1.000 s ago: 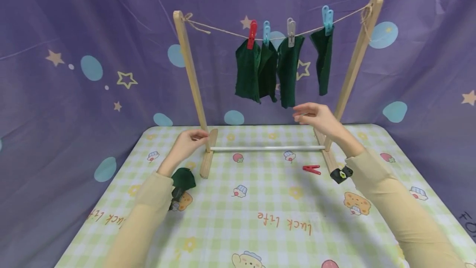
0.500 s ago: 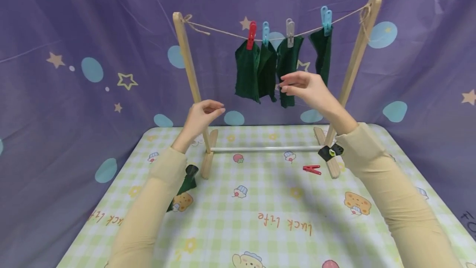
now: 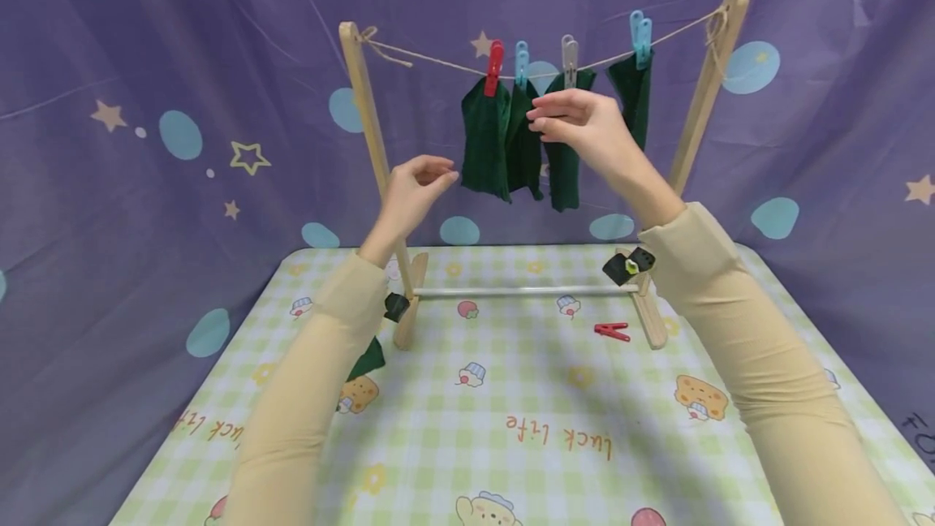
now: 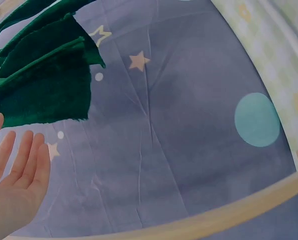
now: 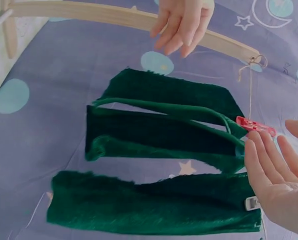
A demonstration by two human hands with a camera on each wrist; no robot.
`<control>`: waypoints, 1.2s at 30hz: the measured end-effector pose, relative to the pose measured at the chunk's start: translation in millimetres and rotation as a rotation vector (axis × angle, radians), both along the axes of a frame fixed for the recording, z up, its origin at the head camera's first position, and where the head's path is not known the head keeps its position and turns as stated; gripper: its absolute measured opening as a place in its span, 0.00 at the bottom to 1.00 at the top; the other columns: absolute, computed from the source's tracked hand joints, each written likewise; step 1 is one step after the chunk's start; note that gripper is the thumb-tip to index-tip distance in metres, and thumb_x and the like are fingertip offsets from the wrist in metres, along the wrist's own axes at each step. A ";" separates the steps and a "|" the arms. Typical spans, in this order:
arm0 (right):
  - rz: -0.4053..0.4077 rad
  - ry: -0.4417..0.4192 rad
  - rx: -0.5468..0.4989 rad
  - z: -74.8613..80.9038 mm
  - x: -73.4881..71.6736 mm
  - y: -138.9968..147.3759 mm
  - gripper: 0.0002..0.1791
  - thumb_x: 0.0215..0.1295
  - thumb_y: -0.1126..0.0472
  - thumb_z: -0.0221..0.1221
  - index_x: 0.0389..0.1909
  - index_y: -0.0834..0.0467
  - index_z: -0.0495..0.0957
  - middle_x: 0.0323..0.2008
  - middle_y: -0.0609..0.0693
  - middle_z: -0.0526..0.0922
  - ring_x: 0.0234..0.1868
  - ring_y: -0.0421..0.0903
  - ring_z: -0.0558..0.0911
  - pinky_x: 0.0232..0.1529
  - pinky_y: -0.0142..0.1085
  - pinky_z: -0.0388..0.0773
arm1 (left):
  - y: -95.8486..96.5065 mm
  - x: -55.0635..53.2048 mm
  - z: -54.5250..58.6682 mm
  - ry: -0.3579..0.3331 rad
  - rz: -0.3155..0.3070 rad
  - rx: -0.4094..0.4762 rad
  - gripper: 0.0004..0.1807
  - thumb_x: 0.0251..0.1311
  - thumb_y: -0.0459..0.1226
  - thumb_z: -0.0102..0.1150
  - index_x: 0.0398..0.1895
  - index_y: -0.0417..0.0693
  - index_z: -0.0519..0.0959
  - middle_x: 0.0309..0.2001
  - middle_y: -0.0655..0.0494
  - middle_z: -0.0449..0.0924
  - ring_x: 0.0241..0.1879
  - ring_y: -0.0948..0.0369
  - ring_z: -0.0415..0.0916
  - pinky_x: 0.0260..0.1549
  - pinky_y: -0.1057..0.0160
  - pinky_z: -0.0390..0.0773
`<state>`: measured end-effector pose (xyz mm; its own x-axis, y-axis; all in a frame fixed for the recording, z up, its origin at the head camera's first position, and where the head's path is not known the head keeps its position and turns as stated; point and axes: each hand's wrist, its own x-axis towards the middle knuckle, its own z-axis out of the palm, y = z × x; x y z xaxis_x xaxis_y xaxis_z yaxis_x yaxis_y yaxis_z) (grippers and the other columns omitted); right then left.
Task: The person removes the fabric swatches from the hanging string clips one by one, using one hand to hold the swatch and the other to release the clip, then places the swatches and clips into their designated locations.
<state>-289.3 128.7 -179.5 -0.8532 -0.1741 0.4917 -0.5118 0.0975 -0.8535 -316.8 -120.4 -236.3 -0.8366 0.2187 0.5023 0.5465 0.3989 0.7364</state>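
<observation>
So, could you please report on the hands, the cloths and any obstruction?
Left hand, right hand raised, empty. Four cloths pegged on line, another on table. Nothing seen in the way.

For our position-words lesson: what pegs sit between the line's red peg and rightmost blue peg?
Another blue peg, then a grey peg, as the head view shows.

Even, soft light; faint shadows on tablecloth (image 3: 533,396); wrist views duller.

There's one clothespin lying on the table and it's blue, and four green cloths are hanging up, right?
Only the colour is wrong: the clothespin lying on the table is red, as the head view shows. Four green cloths are hanging up.
</observation>
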 end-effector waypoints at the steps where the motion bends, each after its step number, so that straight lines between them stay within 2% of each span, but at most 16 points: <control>1: 0.010 -0.002 -0.026 2.5 -0.7 -1.5 0.19 0.57 0.65 0.58 0.49 0.69 0.71 0.43 0.54 0.79 0.42 0.42 0.79 0.44 0.33 0.75 | 1.4 -0.8 1.1 0.004 0.000 0.004 0.15 0.56 0.39 0.57 0.44 0.40 0.77 0.39 0.46 0.78 0.38 0.57 0.75 0.38 0.64 0.74; 4: 0.035 -0.016 -0.092 9.2 -3.7 -5.7 0.19 0.57 0.67 0.57 0.49 0.70 0.71 0.43 0.55 0.79 0.42 0.43 0.79 0.44 0.34 0.75 | 4.7 -3.6 4.2 0.004 0.002 0.016 0.16 0.56 0.39 0.57 0.46 0.40 0.76 0.41 0.46 0.77 0.40 0.57 0.74 0.40 0.63 0.74; 9: 0.045 -0.024 -0.135 17.9 -9.6 -12.3 0.19 0.57 0.68 0.57 0.50 0.69 0.71 0.46 0.58 0.78 0.45 0.45 0.78 0.47 0.35 0.73 | 9.3 -9.1 7.6 -0.012 0.023 0.038 0.17 0.56 0.40 0.57 0.47 0.41 0.75 0.42 0.47 0.77 0.41 0.57 0.74 0.41 0.63 0.74; 19: 0.042 -0.053 -0.072 31.6 -19.6 -20.9 0.23 0.58 0.65 0.57 0.55 0.63 0.68 0.53 0.56 0.73 0.53 0.43 0.73 0.54 0.31 0.67 | 23.1 -24.0 8.3 -0.039 0.029 0.087 0.21 0.56 0.39 0.57 0.51 0.39 0.72 0.48 0.46 0.75 0.47 0.57 0.73 0.46 0.65 0.71; 28: 0.053 -0.107 -0.187 37.1 -27.5 -28.1 0.24 0.56 0.69 0.57 0.56 0.66 0.67 0.54 0.58 0.72 0.53 0.45 0.73 0.51 0.30 0.70 | 30.6 -33.4 4.4 -0.033 0.067 0.165 0.17 0.55 0.36 0.58 0.47 0.38 0.75 0.44 0.44 0.78 0.44 0.56 0.75 0.44 0.67 0.73; 33: 0.027 -0.135 -0.198 39.9 -33.0 -30.7 0.24 0.57 0.70 0.56 0.56 0.66 0.67 0.54 0.59 0.72 0.53 0.45 0.73 0.50 0.30 0.70 | 32.9 -36.0 5.1 -0.025 0.098 0.154 0.14 0.56 0.34 0.57 0.43 0.34 0.77 0.42 0.43 0.78 0.40 0.58 0.76 0.39 0.68 0.74; 36: 0.021 -0.154 -0.195 42.7 -36.4 -32.8 0.24 0.57 0.71 0.55 0.57 0.67 0.66 0.55 0.59 0.71 0.54 0.45 0.72 0.51 0.30 0.70 | 33.4 -36.3 5.1 -0.042 0.091 0.207 0.12 0.56 0.32 0.56 0.41 0.32 0.78 0.40 0.40 0.79 0.36 0.59 0.76 0.37 0.66 0.76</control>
<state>-325.6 95.9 -136.8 -0.9178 -0.1074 0.3822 -0.3744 -0.0862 -0.9233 -353.1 -87.0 -231.3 -0.8694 0.0370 0.4928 0.4820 0.2830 0.8292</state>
